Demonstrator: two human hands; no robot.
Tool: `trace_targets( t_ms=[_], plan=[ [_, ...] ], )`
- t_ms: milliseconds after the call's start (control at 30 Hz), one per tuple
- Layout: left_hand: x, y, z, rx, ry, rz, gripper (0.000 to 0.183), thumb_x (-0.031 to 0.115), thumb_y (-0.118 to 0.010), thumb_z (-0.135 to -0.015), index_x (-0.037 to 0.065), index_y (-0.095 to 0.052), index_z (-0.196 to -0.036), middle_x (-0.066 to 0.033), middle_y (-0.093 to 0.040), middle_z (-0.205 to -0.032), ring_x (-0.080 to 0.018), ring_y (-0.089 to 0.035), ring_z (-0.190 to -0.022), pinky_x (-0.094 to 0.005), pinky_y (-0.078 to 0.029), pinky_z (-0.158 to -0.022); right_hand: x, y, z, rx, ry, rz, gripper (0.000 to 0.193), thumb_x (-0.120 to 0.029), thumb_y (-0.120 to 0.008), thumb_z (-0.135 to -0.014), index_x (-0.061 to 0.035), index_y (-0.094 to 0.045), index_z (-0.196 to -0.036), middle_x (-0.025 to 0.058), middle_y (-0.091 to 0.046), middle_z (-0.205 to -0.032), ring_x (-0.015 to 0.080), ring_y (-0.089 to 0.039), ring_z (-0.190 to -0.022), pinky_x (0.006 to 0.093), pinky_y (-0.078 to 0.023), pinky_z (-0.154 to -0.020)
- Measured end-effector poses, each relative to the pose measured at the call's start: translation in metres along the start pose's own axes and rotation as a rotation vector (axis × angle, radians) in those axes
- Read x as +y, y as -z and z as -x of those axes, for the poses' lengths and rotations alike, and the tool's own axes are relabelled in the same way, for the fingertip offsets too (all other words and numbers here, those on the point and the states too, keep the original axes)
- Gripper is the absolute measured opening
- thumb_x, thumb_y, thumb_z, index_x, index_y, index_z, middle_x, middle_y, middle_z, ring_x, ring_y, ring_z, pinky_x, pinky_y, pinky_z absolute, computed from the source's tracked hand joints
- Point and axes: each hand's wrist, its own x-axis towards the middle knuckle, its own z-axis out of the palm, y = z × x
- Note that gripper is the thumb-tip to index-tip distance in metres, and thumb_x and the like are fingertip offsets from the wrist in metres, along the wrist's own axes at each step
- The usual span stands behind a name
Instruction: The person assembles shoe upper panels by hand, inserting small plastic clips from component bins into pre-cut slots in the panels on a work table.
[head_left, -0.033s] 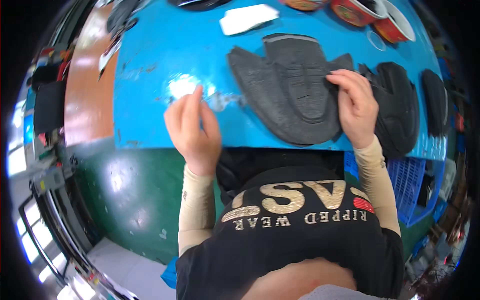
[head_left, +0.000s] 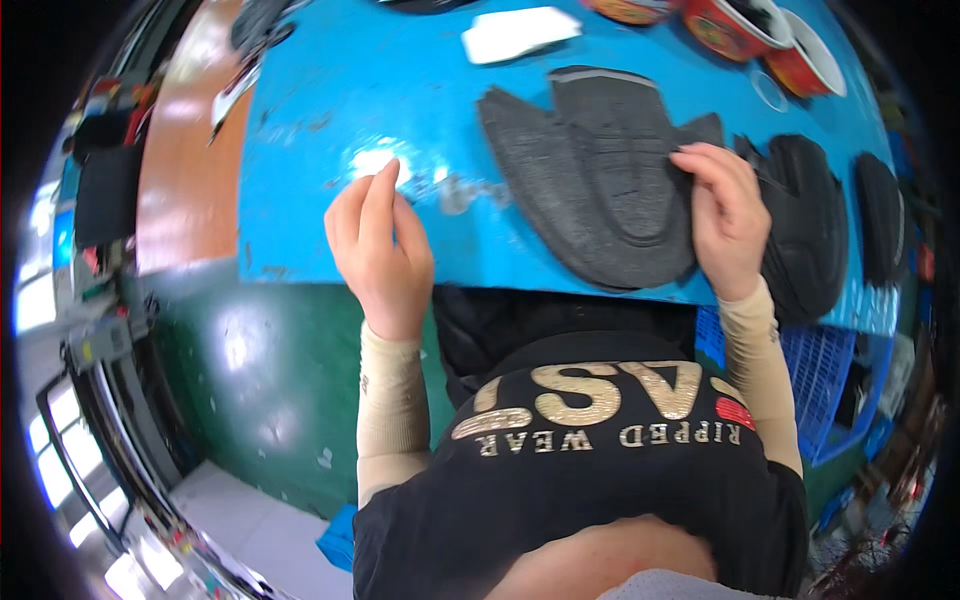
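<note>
A flat black piece, like a shoe upper with pointed wings and ribbed lines in its middle, lies on the blue table in front of me. Over its right edge is my right hand, fingers stretched out and slightly bent. Whether the fingertips touch the piece I cannot tell. My left hand hovers above the table's near edge, left of the piece. Its fingers are stretched, the thumb a little apart, and nothing shows in them.
More black pieces lie to the right, with another dark one beyond. At the back are a white sheet, red tubs and a clear ring. A blue crate stands below the right edge.
The view has shifted slightly, so the table things sit a little further right. My left hand's fingers have drawn closer together. My right hand stays by the black piece's edge.
</note>
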Motion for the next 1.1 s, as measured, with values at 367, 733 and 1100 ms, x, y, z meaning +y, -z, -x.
trace_targets(
  t_ms=[367,733,1100],
  plan=[
    [-0.021,0.02,0.02,-0.192,0.205,0.129,0.026,0.002,-0.072,-0.081,0.004,-0.068,-0.106,-0.014,-0.065,-0.104,-0.0297,-0.062,-0.096,-0.038,-0.05,-0.084,-0.018,0.005,-0.015,-0.04,0.106,-0.11,0.02,0.003,-0.069,-0.078,-0.0044,-0.067,-0.097,0.0079,-0.068,-0.097,0.0237,-0.063,-0.093,0.0319,-0.051,-0.08],
    [-0.03,0.019,0.031,-0.182,0.169,0.079,0.028,0.0,-0.064,-0.086,0.002,-0.066,-0.114,-0.0152,-0.065,-0.11,-0.0286,-0.062,-0.101,-0.0363,-0.05,-0.085,-0.038,-0.006,-0.016,-0.259,-0.033,-0.192,0.017,-0.001,-0.066,-0.082,-0.0057,-0.06,-0.097,0.0072,-0.062,-0.085,0.0245,-0.06,-0.08,0.0345,-0.047,-0.075],
    [-0.049,0.024,-0.025,-0.6,-0.137,0.091,0.017,0.004,-0.066,-0.081,0.005,-0.068,-0.098,-0.0094,-0.066,-0.095,-0.0298,-0.062,-0.091,-0.0396,-0.048,-0.08,-0.128,-0.109,-0.004,-0.815,0.337,-0.998,0.025,0.009,-0.061,-0.078,-0.0043,-0.061,-0.099,0.0104,-0.061,-0.103,0.0303,-0.061,-0.095,0.0359,-0.051,-0.081]
  ],
)
